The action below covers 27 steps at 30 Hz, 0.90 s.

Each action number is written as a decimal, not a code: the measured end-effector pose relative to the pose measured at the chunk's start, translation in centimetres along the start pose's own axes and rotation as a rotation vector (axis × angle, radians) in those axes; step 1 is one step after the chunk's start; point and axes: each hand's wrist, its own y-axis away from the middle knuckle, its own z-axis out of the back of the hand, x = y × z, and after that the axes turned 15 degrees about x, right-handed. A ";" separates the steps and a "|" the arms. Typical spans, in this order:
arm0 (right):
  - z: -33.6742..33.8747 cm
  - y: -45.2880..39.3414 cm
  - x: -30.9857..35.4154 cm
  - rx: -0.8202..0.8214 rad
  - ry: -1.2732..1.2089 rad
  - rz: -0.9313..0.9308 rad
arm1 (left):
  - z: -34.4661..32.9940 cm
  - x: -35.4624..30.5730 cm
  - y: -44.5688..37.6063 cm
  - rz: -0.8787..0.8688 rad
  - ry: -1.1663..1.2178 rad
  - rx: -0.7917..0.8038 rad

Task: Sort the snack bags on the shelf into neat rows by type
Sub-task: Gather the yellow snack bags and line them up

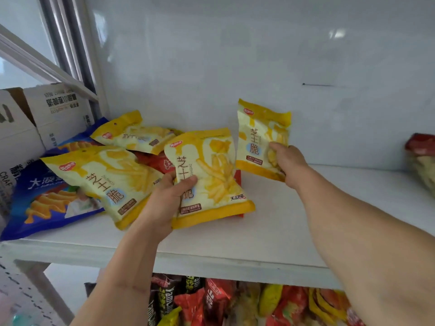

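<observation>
On the white shelf (pixel 270 234) lie several snack bags. My left hand (pixel 168 201) grips a yellow fries bag (pixel 211 175) by its left edge, just above the shelf. My right hand (pixel 286 163) holds a second yellow fries bag (pixel 257 137) upright near the back wall. Two more yellow bags lie in the pile at left, one in front (pixel 106 182) and one behind (pixel 131 135). A blue chip bag (pixel 44 198) lies at the front left. A red bag (pixel 156 162) shows partly under the yellow ones.
White cardboard boxes (pixel 35 123) stand at the far left of the shelf. A red-topped bag (pixel 422 158) sits at the right edge. The shelf below holds several mixed snack bags (pixel 235 304). A white wall closes the back.
</observation>
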 end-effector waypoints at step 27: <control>35.1 5.4 -10.2 -0.187 0.094 0.068 | -32.2 13.9 -4.4 0.106 -0.050 0.150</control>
